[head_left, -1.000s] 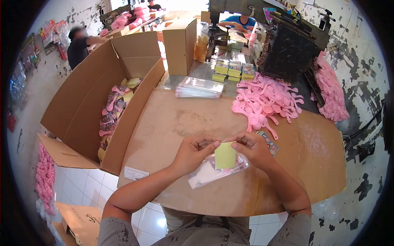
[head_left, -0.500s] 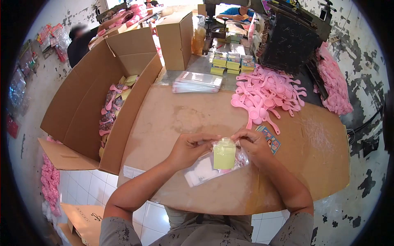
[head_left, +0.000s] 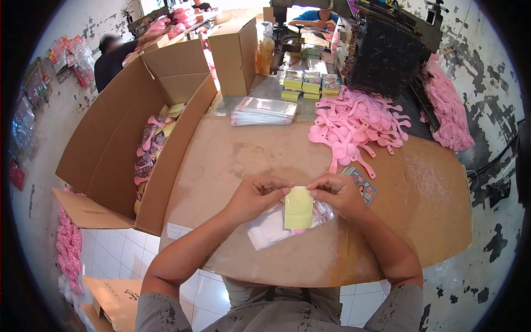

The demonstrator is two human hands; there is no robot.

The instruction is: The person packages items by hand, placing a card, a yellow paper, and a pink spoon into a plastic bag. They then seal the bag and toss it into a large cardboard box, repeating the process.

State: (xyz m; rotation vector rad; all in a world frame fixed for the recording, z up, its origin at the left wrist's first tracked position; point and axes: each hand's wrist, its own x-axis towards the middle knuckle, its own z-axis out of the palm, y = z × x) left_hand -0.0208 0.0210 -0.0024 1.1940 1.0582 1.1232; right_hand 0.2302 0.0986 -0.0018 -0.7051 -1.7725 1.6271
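Observation:
At the front of the table I hold up a small clear plastic bag with a yellow card [head_left: 298, 209] in it. My left hand [head_left: 258, 195] pinches its upper left corner, fingers closed. My right hand [head_left: 337, 193] pinches the upper right corner in the same way. Beneath lie more clear plastic bags [head_left: 265, 232], and a bit of pink shows under the card's lower edge; what it belongs to is partly hidden. Just beyond my right hand rest a few printed cards [head_left: 362, 185]. Farther back spreads a heap of pink measuring spoons [head_left: 359, 124].
A large open cardboard box [head_left: 105, 149] on the left holds packed bags with pink spoons. A stack of clear bags [head_left: 264, 112], bundled cards [head_left: 311, 83] and a black machine [head_left: 387, 55] stand at the back. Other people sit beyond.
The top of the bag, crinkled and shiny before, now looks flat and straight between my fingers. Both hands have barely moved, and the view has shifted slightly.

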